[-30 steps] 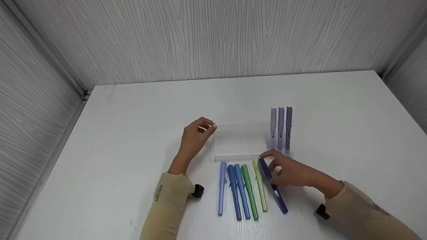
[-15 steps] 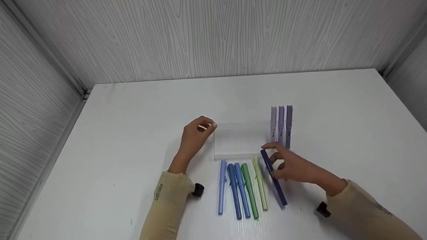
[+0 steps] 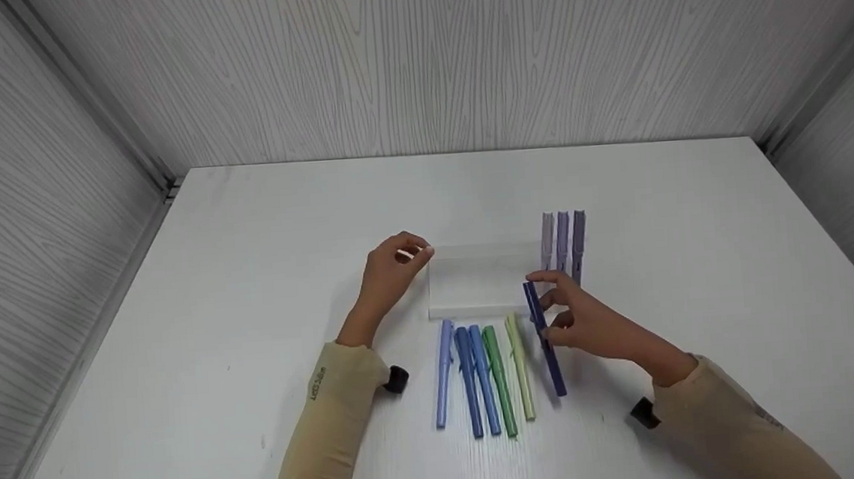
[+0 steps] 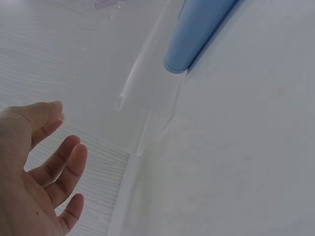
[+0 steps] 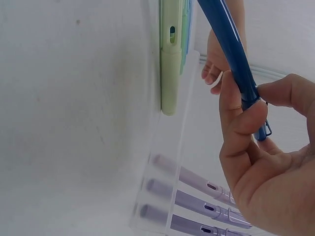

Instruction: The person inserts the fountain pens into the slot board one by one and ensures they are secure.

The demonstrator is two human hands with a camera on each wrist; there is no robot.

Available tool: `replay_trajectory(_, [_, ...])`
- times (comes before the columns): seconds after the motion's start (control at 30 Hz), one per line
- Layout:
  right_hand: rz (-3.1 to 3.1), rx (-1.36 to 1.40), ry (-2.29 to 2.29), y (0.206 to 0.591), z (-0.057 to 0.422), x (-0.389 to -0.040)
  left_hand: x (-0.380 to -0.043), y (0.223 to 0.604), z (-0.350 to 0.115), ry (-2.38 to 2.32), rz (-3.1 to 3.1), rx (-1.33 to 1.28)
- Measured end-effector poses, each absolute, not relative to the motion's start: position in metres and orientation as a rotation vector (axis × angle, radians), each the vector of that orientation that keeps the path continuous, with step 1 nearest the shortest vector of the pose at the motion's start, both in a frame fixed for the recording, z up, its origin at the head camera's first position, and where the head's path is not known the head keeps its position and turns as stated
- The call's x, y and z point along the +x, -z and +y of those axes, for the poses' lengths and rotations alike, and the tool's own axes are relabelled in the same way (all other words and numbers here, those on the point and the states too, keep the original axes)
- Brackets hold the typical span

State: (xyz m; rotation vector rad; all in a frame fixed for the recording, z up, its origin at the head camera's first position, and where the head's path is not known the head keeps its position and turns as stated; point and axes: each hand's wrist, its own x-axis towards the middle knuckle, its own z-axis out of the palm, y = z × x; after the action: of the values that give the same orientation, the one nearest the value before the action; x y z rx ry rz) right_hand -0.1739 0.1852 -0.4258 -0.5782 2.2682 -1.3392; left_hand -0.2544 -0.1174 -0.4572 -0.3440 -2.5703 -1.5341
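White surface (image 3: 698, 250): right hand (image 3: 584, 320) clamps dark blue pen (image 3: 548, 355) between fingers (image 5: 252, 117); left hand (image 3: 390, 270) pinches rack (image 3: 477, 311). Pen likely light, stiff; hold mid-barrel.

Right hand (image 3: 587, 322) raised, dark blue pen (image 3: 554, 369) lifted

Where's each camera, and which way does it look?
Head: on the head, facing forward and down at the white table; left hand, right hand and tan sleeves show.
Left wrist: on that wrist, facing a clear rectangular plastic rack; left hand shows.
Right wrist: on that wrist, facing the dark blue pen; right hand shows, left hand beyond.
Shared: head and right wrist: three slim purple pens.
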Motion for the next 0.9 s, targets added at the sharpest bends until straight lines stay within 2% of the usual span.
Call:
replay_trajectory(0.57, [2.272, -0.571, 1.403, 0.422, 0.186, -0.179, -0.254, 0.456, -0.117, 1.503, -2.580, -0.325])
replay_trajectory(0.9, [2.399, -0.448, 1.461, 0.418, 0.182, -0.186, -0.255, 0.457, -0.118, 1.523, -2.561, -0.331])
